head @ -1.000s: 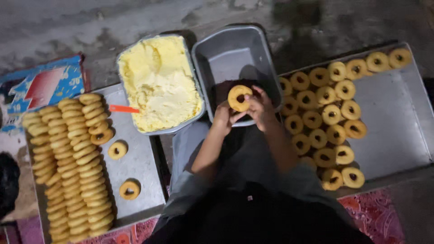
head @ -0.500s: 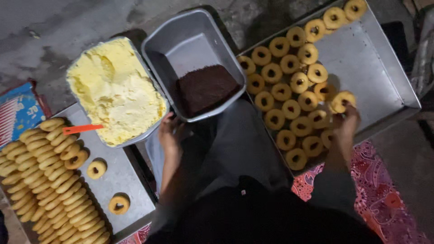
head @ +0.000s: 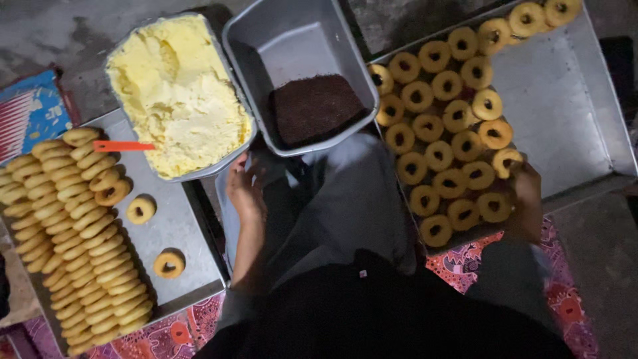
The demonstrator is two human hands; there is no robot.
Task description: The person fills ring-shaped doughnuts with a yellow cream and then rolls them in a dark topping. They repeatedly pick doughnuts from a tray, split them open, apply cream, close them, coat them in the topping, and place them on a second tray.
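My right hand [head: 526, 189] reaches to the right and its fingers close on a ring doughnut [head: 506, 159] at the edge of the rows of doughnuts [head: 442, 156] on the right metal tray [head: 578, 100]. My left hand [head: 244, 189] hovers with fingers apart and nothing in it, just below the tub of yellow cream [head: 176, 93]. Between the two stands a grey tub [head: 292, 40] with dark chocolate sprinkles [head: 312, 110] in its near corner.
An orange spatula [head: 123, 145] lies at the cream tub's edge. The left metal tray [head: 179, 223] bears long stacked rows of plain doughnuts [head: 66, 226] and two loose ones [head: 141, 209] [head: 169, 264]. A patterned red mat [head: 458, 262] lies under the trays, and a blue packet [head: 30, 113] sits far left.
Both hands held a doughnut over the sprinkle tub. My right hand carried it to the right tray and lowered it to the rows; my left hand dropped back towards my lap.
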